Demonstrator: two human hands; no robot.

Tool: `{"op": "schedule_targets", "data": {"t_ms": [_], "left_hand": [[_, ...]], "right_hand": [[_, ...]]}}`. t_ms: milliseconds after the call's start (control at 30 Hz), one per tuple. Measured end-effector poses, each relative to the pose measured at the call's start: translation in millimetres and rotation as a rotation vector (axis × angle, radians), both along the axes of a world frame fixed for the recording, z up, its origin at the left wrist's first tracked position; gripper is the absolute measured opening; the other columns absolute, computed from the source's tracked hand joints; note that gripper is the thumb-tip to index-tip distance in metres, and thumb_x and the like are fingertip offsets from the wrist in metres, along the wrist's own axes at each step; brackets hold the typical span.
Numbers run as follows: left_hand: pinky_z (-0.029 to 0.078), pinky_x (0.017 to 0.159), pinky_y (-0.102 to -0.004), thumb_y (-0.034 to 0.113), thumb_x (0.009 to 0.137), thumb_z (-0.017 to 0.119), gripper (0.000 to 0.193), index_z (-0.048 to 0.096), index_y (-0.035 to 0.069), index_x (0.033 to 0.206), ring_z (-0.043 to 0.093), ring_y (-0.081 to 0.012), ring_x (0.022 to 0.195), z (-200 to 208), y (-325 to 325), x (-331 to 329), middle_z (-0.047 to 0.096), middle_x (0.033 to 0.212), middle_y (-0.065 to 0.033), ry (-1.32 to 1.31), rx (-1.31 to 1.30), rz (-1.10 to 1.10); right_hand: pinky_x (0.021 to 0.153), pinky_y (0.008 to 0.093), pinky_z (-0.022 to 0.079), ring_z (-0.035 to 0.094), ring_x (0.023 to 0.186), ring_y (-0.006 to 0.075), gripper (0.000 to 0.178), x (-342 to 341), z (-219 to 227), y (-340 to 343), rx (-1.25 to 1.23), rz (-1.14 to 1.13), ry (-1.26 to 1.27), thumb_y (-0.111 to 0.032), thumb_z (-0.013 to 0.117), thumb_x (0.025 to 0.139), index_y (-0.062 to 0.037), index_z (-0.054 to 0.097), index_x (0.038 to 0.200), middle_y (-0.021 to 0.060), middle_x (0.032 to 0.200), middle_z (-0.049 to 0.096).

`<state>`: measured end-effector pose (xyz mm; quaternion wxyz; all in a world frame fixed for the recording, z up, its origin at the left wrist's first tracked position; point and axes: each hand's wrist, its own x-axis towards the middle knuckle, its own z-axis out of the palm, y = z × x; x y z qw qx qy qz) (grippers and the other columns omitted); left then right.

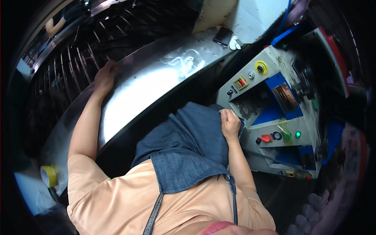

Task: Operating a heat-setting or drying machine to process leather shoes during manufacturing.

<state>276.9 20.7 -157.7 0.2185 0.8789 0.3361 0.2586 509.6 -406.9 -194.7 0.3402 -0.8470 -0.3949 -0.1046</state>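
My left hand (105, 79) is at the far left edge of a shiny metal worktop (156, 78), beside a dark bed of thin, pale-edged strips (78, 62). Its fingers curl inward, and whatever they may hold is too dark and small to make out. Over my lap lies a dark blue denim apron (192, 135). My right hand (230, 124) rests at the apron's right side with the fingers folded in. What might be inside that hand is hidden. A grey control box (244, 98) stands just to its right.
On the control box are a yellow-ringed button (261, 68), a red switch (267, 138) and a lit green lamp (298, 134). A dark flat rectangular object (223, 36) and a small white piece (235, 43) lie at the worktop's far end. A yellow tape roll (48, 176) sits lower left.
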Motion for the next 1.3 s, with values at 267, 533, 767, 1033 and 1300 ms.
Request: {"op": "schedule_targets", "data": {"t_ms": [267, 533, 767, 1033, 1300], "left_hand": [[0.045, 0.077, -0.041, 0.029, 0.095, 0.049, 0.025, 0.057, 0.008, 0.105, 0.06, -0.0398, 0.091, -16, 18, 2, 0.062, 0.093, -0.0211, -0.04, 0.05, -0.046], [0.045, 0.076, -0.0405, 0.031, 0.096, 0.048, 0.029, 0.057, 0.003, 0.101, 0.06, -0.0392, 0.093, -9, 14, -10, 0.063, 0.092, -0.0219, 0.031, 0.01, 0.048], [0.047, 0.079, -0.0457, 0.04, 0.095, 0.048, 0.035, 0.058, 0.007, 0.102, 0.061, -0.0383, 0.095, 17, -10, 9, 0.064, 0.096, -0.0202, 0.159, 0.088, 0.127], [0.048, 0.077, -0.044, 0.035, 0.093, 0.052, 0.028, 0.057, 0.008, 0.1, 0.062, -0.0345, 0.089, 18, -21, 3, 0.063, 0.09, -0.0161, 0.199, 0.019, 0.155], [0.047, 0.079, -0.0447, 0.037, 0.093, 0.051, 0.03, 0.057, 0.007, 0.099, 0.062, -0.0354, 0.091, 11, -9, 5, 0.064, 0.092, -0.0165, 0.169, 0.041, 0.144]], "right_hand": [[0.069, 0.0385, 0.049, 0.062, 0.077, 0.0319, 0.024, 3, 1, 1, 0.043, 0.013, 0.005, -0.025, 0.054, 0.093, -0.0041, 0.064, 0.084, 0.0129, 0.081, 0.063], [0.07, 0.0289, 0.047, 0.059, 0.076, 0.0132, 0.016, 58, 166, -27, 0.342, 0.077, -0.307, -0.018, 0.057, 0.092, -0.0036, 0.065, 0.093, 0.0062, 0.083, 0.063], [0.101, 0.0387, 0.04, 0.053, 0.118, 0.032, 0.075, 337, 277, -170, -0.326, -0.588, -0.395, -0.056, 0.06, 0.085, -0.0049, 0.044, 0.138, 0.0264, 0.126, 0.054], [0.071, 0.0468, 0.049, 0.051, 0.111, 0.0329, 0.093, 418, 259, -132, -0.152, -0.572, 0.43, -0.068, 0.062, 0.073, -0.0098, 0.037, 0.141, 0.0141, 0.135, 0.046], [0.088, 0.05, 0.048, 0.049, 0.117, 0.0273, 0.068, 328, 267, -193, 0.951, -0.461, 0.721, -0.041, 0.076, 0.073, -0.0109, 0.052, 0.129, 0.0071, 0.129, 0.052]]}}
